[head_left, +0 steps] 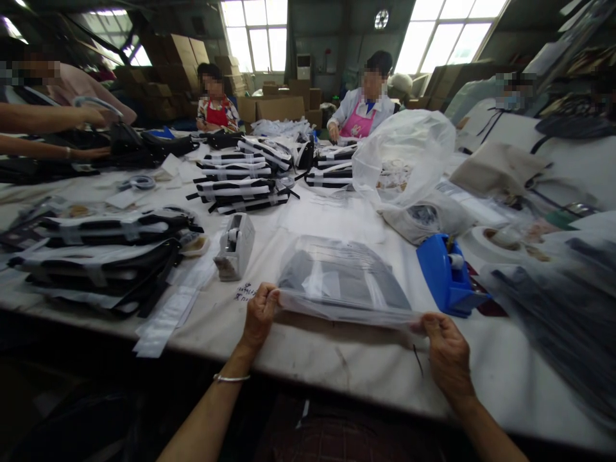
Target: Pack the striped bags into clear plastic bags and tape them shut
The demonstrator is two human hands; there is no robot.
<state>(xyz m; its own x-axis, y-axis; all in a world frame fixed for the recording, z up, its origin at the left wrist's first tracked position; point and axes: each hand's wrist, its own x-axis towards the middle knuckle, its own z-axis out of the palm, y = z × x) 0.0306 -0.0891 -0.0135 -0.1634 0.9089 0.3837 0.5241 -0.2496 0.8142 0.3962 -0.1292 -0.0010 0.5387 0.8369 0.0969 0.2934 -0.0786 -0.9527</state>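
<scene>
A workshop that looks like a factory floor. Several people (386, 106) share a long, cloth-covered table (505, 350), one wearing a red apron (217, 115), another a pink apron (359, 124). Piles of matching, flat black-and-white goods (235, 188) crowd its surface, along with a grey tape dispenser (243, 247), a blue tape dispenser (436, 263) and a large, clear plastic bag (407, 144). In the background, brown cardboard boxes (272, 109) are stacked near tall, many-paned windows (255, 38), and a round vent (381, 19) shows in the dark wall (337, 35) between them.
</scene>
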